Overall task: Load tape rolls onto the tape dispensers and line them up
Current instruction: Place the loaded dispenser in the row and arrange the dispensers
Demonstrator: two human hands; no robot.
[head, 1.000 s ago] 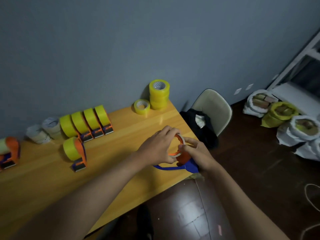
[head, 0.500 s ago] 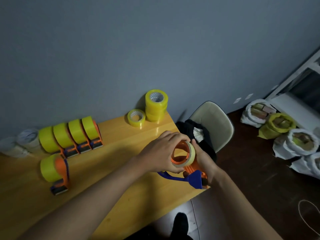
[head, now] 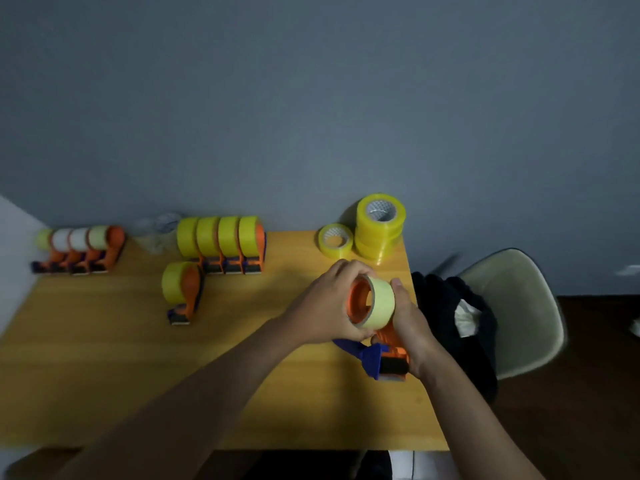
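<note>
An orange and blue tape dispenser (head: 384, 358) is held over the wooden table (head: 104, 375) near its right edge. A pale yellow tape roll (head: 381, 301) sits around its orange hub. My left hand (head: 325, 306) grips the roll from the left. My right hand (head: 410, 323) holds the roll's right side and the dispenser body. A row of loaded yellow dispensers (head: 221, 242) stands at the back, with one more loaded dispenser (head: 181, 289) in front of it. Another row of loaded dispensers (head: 83, 247) stands at the back left.
A stack of yellow tape rolls (head: 379, 226) and a single roll (head: 335, 240) lie at the table's back right corner. Clear rolls (head: 157, 230) sit against the grey wall. A pale chair (head: 512, 313) with dark cloth (head: 446, 317) stands right of the table.
The view has swung left and down, bringing the back-left row of dispensers into sight. The roll has slid further onto the orange hub and both hands keep their hold.
</note>
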